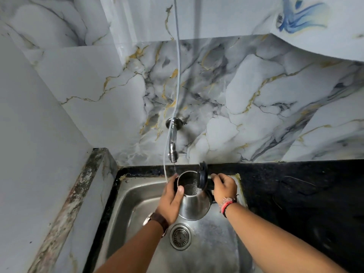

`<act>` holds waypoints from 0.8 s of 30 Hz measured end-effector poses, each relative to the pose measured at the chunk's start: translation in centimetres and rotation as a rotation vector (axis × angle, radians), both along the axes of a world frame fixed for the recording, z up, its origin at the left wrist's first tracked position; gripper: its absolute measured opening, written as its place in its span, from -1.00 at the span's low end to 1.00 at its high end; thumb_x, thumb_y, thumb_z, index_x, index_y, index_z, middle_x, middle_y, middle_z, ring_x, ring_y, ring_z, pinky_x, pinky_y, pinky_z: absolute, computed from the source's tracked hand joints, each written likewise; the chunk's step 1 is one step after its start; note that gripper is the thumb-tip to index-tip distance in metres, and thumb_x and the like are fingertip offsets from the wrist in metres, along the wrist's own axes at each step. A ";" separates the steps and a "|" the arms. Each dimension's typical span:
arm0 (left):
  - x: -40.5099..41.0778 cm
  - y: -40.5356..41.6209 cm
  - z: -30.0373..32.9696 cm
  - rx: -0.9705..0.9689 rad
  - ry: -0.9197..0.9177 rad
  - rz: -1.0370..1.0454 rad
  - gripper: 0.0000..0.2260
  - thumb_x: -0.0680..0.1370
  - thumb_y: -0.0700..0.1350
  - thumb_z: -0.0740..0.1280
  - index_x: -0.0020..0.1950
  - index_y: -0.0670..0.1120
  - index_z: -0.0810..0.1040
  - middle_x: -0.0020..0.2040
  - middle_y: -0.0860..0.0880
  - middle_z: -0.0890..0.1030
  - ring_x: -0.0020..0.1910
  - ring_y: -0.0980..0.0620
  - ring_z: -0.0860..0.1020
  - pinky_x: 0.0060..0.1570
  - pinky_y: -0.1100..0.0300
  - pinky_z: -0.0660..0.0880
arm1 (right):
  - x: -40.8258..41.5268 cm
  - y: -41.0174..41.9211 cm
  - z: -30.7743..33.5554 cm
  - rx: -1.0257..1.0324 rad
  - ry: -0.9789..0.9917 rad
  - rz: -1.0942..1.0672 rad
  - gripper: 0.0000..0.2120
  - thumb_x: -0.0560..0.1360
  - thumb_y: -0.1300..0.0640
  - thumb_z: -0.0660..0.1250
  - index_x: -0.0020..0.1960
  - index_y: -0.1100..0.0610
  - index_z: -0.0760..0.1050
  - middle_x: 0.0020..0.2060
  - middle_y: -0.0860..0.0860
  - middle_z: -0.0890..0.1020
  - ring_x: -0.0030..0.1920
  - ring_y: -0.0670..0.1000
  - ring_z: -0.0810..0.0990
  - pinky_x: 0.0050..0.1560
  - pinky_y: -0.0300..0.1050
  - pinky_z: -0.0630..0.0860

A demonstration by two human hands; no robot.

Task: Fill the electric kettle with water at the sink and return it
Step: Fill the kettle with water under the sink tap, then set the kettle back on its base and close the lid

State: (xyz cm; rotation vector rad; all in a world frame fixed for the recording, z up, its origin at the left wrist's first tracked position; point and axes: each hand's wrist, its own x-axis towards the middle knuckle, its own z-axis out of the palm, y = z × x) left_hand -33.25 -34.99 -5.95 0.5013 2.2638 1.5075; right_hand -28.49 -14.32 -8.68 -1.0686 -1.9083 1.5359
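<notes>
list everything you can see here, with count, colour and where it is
electric kettle: one, steel with black trim, held over the sink under the tap
kettle lid: one, black, flipped open upright
tap: one, chrome, on the wall, thin stream running
sink: one, steel, set in the counter
drain strainer: one, metal, sink floor
hose: one, pale grey, hanging down the wall
counter: one, black, right of sink
wall tiles: marbled white, grey, gold
left hand: on the kettle body, brown watch on the wrist
right hand: on the kettle handle, red thread on the wrist
</notes>
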 end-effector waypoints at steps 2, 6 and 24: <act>2.0 1.0 -0.3 -0.038 0.131 -0.082 -0.31 0.51 0.52 0.05 0.57 0.28 0.10 0.61 0.07 0.21 0.58 0.21 0.11 0.56 0.18 0.06 | 2.6 0.9 0.2 -0.040 0.049 -0.055 -0.69 0.46 0.01 0.39 -0.44 0.05 0.51 -0.60 -0.17 0.51 -0.51 -0.19 0.44 -0.46 -0.25 0.39; 6.9 5.3 -0.5 -0.056 0.269 -0.188 -0.26 0.51 0.51 0.05 0.62 0.26 -0.02 0.67 0.07 -0.02 0.54 0.39 -0.11 0.48 0.19 0.05 | 9.5 4.2 1.0 -0.013 0.078 -0.151 -0.66 0.37 -0.08 0.36 -0.41 0.15 0.47 -0.60 -0.14 0.42 -0.51 -0.18 0.35 -0.46 -0.20 0.31; 29.9 33.0 0.9 -0.182 0.373 -0.399 -0.07 0.47 0.55 0.12 0.65 0.08 -0.11 0.65 0.11 -0.09 0.48 -0.09 0.36 0.32 -0.02 0.45 | 35.1 32.0 2.1 0.111 0.121 -0.242 -0.61 0.40 -0.09 0.37 -0.47 0.06 0.32 -0.61 -0.13 0.28 -0.50 -0.11 0.22 -0.39 -0.04 0.19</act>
